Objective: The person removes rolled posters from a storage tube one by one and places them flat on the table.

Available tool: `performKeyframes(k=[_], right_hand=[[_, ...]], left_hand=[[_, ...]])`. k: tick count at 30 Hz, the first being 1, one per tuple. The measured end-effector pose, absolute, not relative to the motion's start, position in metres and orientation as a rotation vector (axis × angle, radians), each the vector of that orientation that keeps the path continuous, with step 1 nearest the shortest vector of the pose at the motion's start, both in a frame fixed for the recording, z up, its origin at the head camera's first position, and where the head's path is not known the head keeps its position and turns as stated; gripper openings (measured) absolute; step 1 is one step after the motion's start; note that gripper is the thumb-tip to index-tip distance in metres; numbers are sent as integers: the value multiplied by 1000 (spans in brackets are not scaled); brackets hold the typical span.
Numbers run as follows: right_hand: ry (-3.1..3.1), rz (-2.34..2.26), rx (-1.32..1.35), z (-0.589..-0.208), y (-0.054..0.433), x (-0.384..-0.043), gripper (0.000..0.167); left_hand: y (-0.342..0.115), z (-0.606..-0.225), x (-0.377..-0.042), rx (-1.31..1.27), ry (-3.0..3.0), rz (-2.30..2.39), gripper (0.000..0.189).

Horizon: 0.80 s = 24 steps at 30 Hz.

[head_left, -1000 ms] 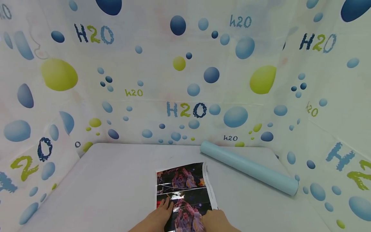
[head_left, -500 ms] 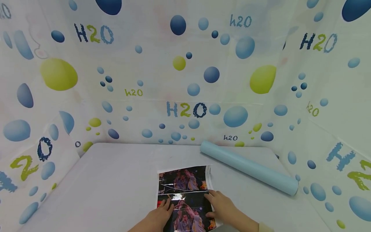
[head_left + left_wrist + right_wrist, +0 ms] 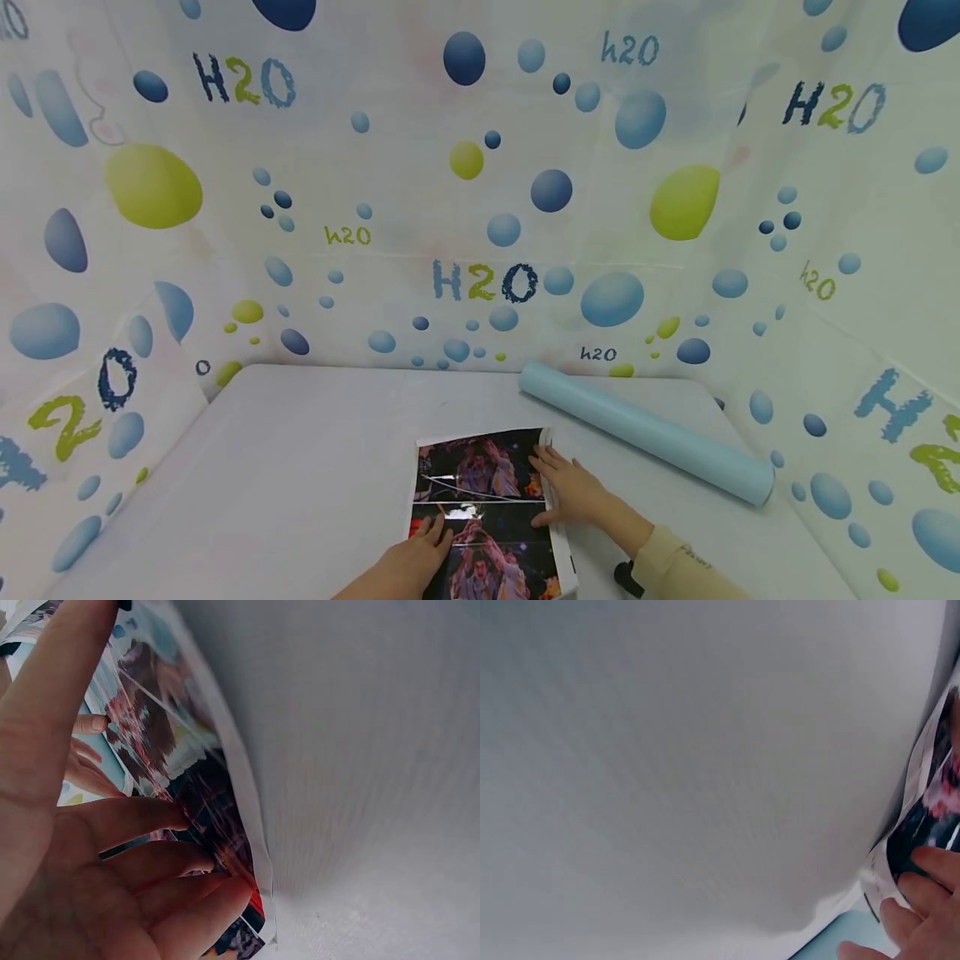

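A glossy printed sheet (image 3: pixel 487 467) with dark, colourful pictures of people and white margins lies at the front middle of the table. My left hand (image 3: pixel 416 558) rests on its left side, fingers spread and slightly bent over the print. In the left wrist view, those fingertips (image 3: pixel 240 889) sit right by the sheet's white edge. Higher up, my right hand (image 3: pixel 573 492) lies across the right margin with loosely spread fingers. From the right wrist, the same hand (image 3: pixel 934 907) shows at the sheet's corner, where the white margin lifts and bends a little.
A long light blue roll (image 3: pixel 645 433) lies slantwise at the back right of the white table (image 3: pixel 285 483). A patterned curtain (image 3: pixel 405 167) with bubbles and H2O lettering encloses the back and sides. A dark object (image 3: pixel 628 577) shows beside the right sleeve (image 3: pixel 675 562).
My right hand has loosened from a curled pose at the lower right edge and slid up along the margin toward the far corner. The left hand stays nearly still; the sheet has shifted slightly.
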State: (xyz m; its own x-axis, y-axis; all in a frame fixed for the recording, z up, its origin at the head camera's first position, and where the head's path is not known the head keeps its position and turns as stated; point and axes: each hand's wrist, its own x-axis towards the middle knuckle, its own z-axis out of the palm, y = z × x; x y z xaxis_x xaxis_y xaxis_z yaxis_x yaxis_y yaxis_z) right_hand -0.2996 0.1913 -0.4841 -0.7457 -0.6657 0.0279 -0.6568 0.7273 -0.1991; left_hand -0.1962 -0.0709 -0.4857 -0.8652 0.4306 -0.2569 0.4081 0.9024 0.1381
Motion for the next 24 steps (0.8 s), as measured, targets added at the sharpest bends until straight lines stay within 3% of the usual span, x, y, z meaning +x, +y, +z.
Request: performKeyframes(k=[10,24], right_hand=[[2822,-315,-957,-484,188,-319,119],[2768,-263,-851,-486,181,-333,131]], left_hand=[[-75,-488,-195,691,2766,180,69],[-73,-488,-193,668,2736,191,69]])
